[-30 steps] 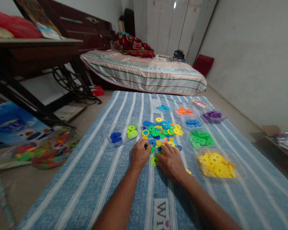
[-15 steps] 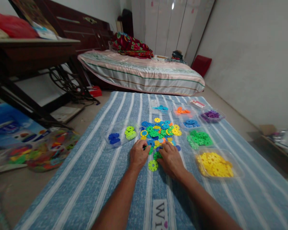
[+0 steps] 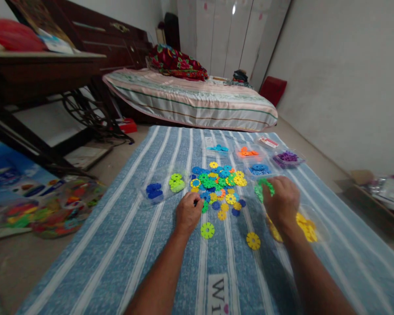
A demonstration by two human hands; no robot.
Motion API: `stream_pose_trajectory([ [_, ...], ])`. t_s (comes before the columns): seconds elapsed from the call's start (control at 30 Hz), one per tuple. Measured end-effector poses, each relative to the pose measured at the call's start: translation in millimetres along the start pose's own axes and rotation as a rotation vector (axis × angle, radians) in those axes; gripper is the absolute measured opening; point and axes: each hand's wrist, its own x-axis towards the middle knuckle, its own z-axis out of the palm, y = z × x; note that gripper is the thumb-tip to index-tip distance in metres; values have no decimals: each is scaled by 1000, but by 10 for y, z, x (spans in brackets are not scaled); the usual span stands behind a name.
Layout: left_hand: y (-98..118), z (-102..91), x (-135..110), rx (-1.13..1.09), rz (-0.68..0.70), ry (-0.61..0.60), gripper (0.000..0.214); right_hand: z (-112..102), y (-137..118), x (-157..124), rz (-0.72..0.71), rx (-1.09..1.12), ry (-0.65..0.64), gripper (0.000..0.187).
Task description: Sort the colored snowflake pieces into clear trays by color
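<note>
My left hand (image 3: 188, 213) rests at the near left edge of a pile of colourful flower-shaped plastic discs (image 3: 218, 181). Its fingers are pinched closed; a dark bit shows between them, too small to name. Just beside those fingertips lies a green disc (image 3: 205, 207). My right hand (image 3: 281, 199) is over the clear box of green discs (image 3: 258, 190), fingers closed on a green flower disc (image 3: 268, 187), and it hides much of that box. On the cloth between my forearms lie a lime disc (image 3: 207, 230) and a yellow disc (image 3: 253, 241).
A clear tray (image 3: 164, 201) left of the pile holds dark blue and lime discs. Boxes of yellow (image 3: 307, 227), purple (image 3: 286, 158), blue (image 3: 259, 169), orange (image 3: 248, 152) and light blue discs (image 3: 218, 148) stand right and behind. Beyond the striped cloth (image 3: 118, 245) is a bed (image 3: 190, 100).
My right hand has moved from the pile rightward to the green box, carrying a green disc. A yellow disc now shows on the cloth near my right forearm. My left hand has stayed nearly in place.
</note>
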Motion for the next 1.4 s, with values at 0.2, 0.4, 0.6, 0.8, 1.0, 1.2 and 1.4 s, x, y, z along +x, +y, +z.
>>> stream_pose_trajectory([
  [0.2,-28,12,-3,-52,3,-7,16,148,-274,-248,-136,142,-176,17],
  [0.4,-67,-33,-10,-184,14,-31,19,497,-881,-559,-211,249,-431,16],
  [0.6,-84,-76,-4,-269,40,-74,20,752,-1066,-502,-214,274,-501,11],
  [0.8,-43,-85,-1,-283,25,-65,20,772,-1024,-549,-183,403,-361,7],
  [1.0,-17,-47,-8,-249,-6,-42,17,392,-508,-230,-131,351,-225,12],
  [1.2,-27,-34,-7,-215,-3,-40,14,-70,30,2,-26,-67,-1,16],
  [1.4,-27,-20,-9,-180,10,-47,11,-299,-210,-689,-141,33,-604,13],
])
